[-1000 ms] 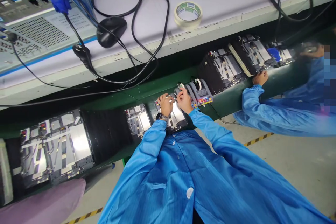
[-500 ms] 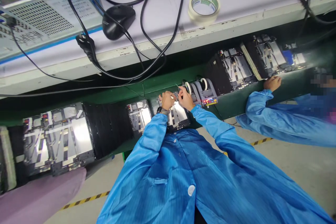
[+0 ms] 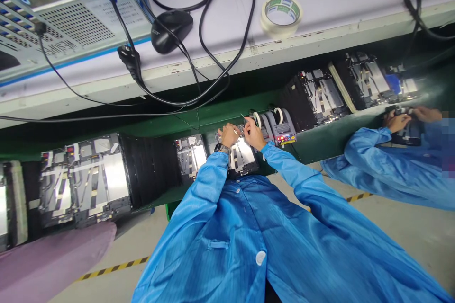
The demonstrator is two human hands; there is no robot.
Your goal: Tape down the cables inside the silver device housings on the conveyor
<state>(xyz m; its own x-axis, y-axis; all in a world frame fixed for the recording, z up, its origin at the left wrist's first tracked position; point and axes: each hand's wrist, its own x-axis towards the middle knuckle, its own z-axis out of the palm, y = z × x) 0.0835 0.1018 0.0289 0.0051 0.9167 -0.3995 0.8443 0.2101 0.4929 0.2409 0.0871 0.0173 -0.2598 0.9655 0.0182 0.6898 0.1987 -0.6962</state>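
My left hand [image 3: 228,134] and my right hand [image 3: 253,133] meet over the far end of an opened device [image 3: 242,156] with silvery inner plates, lying on the green belt [image 3: 209,118]. Both hands have their fingers pinched together around something small and thin that I cannot make out. A watch sits on my left wrist. Two grey tape dispensers [image 3: 279,126] stand just right of my right hand.
More opened devices lie along the belt at the left [image 3: 83,180], beside mine [image 3: 190,156] and to the right [image 3: 322,92]. A co-worker in a blue coat [image 3: 394,161] handles one at far right. The shelf above carries a mouse [image 3: 171,30], cables, a tape roll [image 3: 281,14] and a computer case [image 3: 46,23].
My hands have stayed pinched at the same spot over the device. The co-worker's hand has left the belt edge and both their hands now hold a device. The view has shifted slightly.
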